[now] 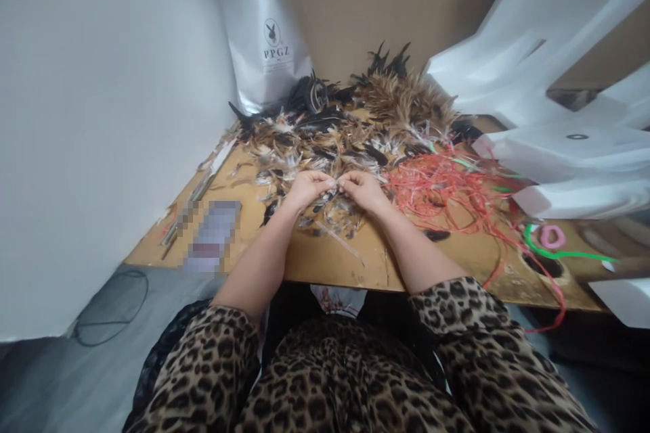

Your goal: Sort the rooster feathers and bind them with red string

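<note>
My left hand [308,188] and my right hand [361,189] meet at the middle of a wooden table [325,260], fingertips pinched together. Between them they hold a small bunch of dark feathers [328,199] that hangs down toward me. Both hands rest at the near edge of a big heap of brown, black and white feathers [345,128] spread over the table's far half. A tangle of red strings [437,189] lies just right of my right hand.
A silver bag with a rabbit logo [264,40] stands at the back against a cardboard wall. White foam pieces [558,95] pile up on the right. A green cord [553,254] and pink ring [552,237] lie far right. Metal tools [196,199] and a blurred flat object [213,235] lie left.
</note>
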The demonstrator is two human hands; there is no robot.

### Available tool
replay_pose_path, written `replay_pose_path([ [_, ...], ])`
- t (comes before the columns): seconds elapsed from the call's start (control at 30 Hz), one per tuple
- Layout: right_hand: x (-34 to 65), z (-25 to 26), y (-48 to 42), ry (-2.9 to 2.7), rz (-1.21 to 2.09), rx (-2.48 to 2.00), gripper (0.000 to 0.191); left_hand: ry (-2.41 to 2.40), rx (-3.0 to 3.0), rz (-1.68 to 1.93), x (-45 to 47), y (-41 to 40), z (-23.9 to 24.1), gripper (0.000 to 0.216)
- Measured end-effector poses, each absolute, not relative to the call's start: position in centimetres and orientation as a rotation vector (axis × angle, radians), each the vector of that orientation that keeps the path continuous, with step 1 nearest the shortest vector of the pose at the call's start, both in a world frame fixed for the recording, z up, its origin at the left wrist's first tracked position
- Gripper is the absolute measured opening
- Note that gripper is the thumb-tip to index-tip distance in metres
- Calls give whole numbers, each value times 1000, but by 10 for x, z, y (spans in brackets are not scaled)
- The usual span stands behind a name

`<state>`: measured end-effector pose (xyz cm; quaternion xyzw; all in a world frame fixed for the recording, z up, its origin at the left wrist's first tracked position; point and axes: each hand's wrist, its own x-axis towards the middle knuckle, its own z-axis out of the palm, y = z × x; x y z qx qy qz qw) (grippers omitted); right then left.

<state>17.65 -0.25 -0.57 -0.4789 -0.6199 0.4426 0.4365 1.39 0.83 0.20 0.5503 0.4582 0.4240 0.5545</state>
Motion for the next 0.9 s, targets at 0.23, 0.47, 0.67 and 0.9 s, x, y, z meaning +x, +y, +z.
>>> replay_pose_path([
  [0.23,177,-2,-6,-1745,820,-1194,16,1066,1142,1036,13,13,-2,27],
  [0.47,176,5,-13,-1972,596,-1185,17,1025,1004,1047,12,15,-4,24],
  [0.67,173,3,-14,-1797,611,-1167,17,1010,1041,1066,12,12,-4,23],
  [0.9,167,-1,-15,-1845,566,-1089,29,1012,1188,1043,15,4,3,28],
])
